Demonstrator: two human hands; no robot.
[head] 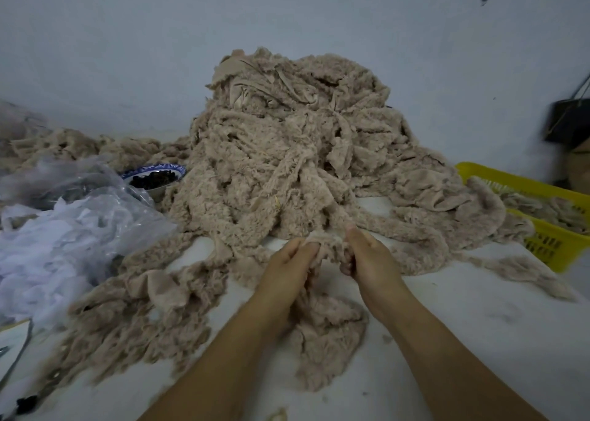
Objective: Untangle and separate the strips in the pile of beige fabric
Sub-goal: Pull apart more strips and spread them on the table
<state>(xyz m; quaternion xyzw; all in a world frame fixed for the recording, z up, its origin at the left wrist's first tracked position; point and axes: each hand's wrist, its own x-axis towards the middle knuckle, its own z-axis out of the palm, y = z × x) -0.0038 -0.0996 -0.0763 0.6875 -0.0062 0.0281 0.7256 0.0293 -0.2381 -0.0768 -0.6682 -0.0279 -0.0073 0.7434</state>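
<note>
Pale blue-grey wall behind, white tabletop (479,340) below, and the tall tangled pile of beige fleecy fabric strips (287,149) sits dead centre. Both hands are in at its front edge: left hand (287,261) and right hand (367,257) each pinch the same fluffy beige strip (329,245), fingers curled round it, close together. Best play here, I'd say: slide the hands apart along the strip, find where it dives under, and ease rather than yank, or the knots will tighten. The yellow slotted plastic basket (542,248) waits on the right.

Left hand (289,269), right hand (367,257) pinch beige strip (325,245); fabric pile (287,152) behind
</note>
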